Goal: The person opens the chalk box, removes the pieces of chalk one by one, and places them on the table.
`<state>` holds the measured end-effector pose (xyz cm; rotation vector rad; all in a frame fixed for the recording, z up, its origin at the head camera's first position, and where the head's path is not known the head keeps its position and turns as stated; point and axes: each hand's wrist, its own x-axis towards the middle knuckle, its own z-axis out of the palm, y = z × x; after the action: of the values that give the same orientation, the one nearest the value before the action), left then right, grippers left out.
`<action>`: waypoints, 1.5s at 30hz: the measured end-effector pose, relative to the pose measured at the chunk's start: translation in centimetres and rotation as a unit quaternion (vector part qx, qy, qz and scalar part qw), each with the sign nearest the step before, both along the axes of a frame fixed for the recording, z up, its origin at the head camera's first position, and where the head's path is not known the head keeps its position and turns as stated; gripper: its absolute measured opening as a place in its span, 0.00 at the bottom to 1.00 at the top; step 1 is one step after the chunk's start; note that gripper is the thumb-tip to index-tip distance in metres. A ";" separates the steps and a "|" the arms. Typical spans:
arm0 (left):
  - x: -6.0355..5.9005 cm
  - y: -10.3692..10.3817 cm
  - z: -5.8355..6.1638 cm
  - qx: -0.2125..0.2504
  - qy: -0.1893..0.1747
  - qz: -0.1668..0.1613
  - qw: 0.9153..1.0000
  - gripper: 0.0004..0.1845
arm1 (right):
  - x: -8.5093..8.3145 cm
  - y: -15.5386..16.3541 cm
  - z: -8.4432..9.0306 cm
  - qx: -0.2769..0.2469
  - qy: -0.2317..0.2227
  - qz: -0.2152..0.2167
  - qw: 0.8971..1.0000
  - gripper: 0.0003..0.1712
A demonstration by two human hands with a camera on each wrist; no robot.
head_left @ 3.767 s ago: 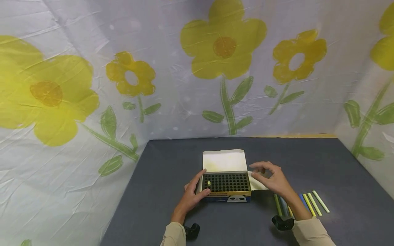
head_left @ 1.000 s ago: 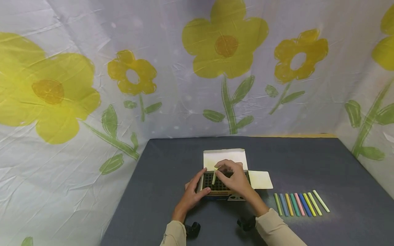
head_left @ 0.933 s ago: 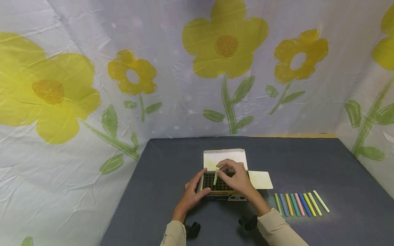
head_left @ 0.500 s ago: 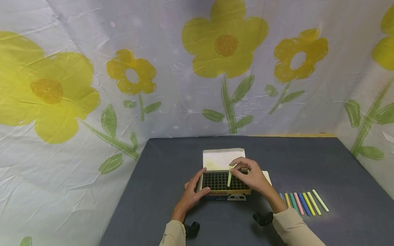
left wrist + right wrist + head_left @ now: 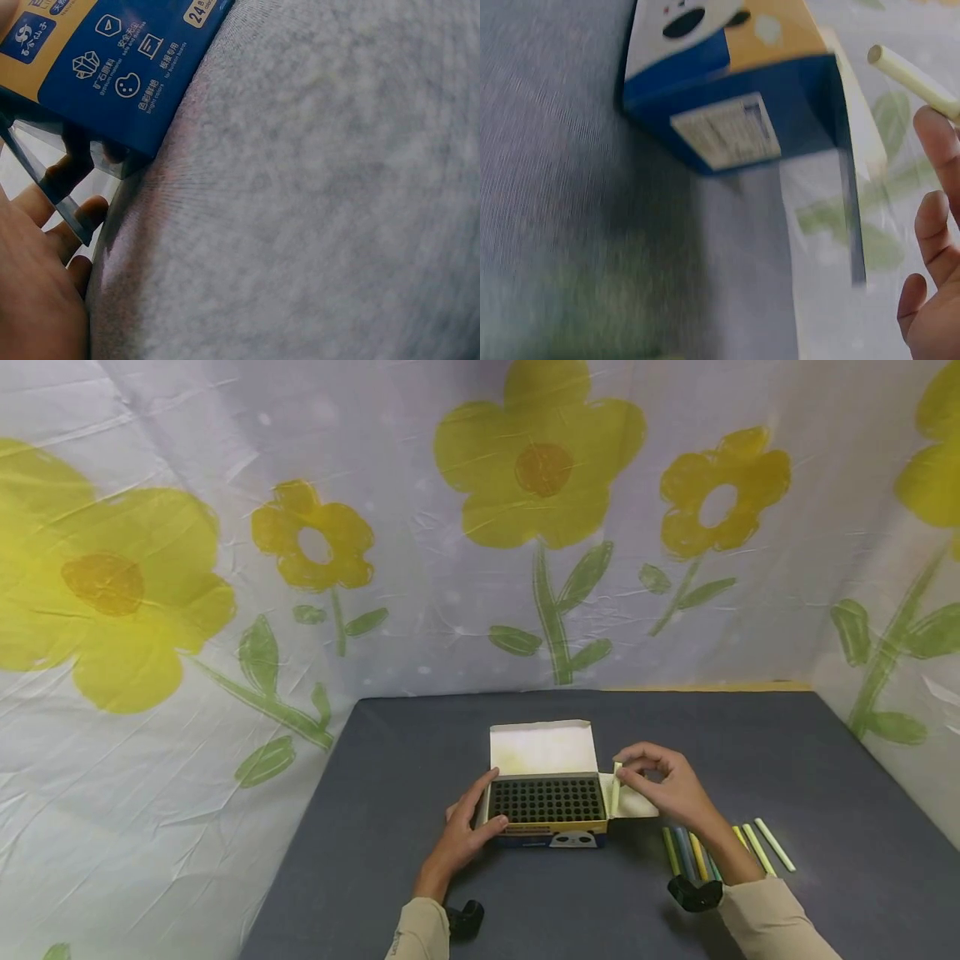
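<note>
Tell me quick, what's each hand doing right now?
Left hand: grips the left end of the chalk box.
Right hand: pinches a pale yellow chalk stick beside the box.

- A makeshift recording booth rather than a lived-in room: wrinkled white sheets (image 5: pixel 187 610) printed with big yellow flowers hang behind and on both sides of the table (image 5: pixel 420 760).
- The table is covered in plain grey cloth.
</note>
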<state>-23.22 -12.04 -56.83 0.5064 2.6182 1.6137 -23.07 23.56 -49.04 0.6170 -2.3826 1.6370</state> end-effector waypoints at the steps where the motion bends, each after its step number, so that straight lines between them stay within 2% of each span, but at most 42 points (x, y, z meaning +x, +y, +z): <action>1: 0.0 0.0 0.0 0.000 0.002 -0.001 1.000 0.39 | 0.1 0.4 0.0 0.004 -0.003 -0.004 1.000 0.09; 7: -0.1 0.0 0.0 0.005 0.009 -0.007 1.000 0.40 | 1.0 3.0 0.0 0.045 -0.029 -0.028 0.998 0.11; 14: -0.2 0.1 -0.2 0.003 0.016 -0.007 1.000 0.40 | 2.2 6.1 -0.3 0.102 -0.063 -0.064 0.991 0.13; 22: -0.2 0.1 -0.3 0.006 0.001 0.003 1.000 0.40 | 3.0 10.1 -0.9 0.123 -0.105 -0.093 0.982 0.17; 34: -0.4 0.4 -0.5 -0.003 0.002 0.006 1.000 0.40 | 4.7 16.5 -2.8 0.166 -0.200 -0.127 0.957 0.26; 40: -0.1 0.4 -0.4 0.000 -0.002 0.011 1.000 0.39 | 5.3 18.9 -3.2 0.197 -0.217 -0.133 0.947 0.27; 45: -0.3 0.2 -0.4 0.003 0.008 0.003 1.000 0.39 | 5.3 19.7 -3.5 0.245 -0.190 -0.147 0.939 0.23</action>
<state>-23.48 -11.88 -57.18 0.5134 2.6295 1.6263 -17.78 43.23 -52.54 -0.0147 -3.0125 1.1167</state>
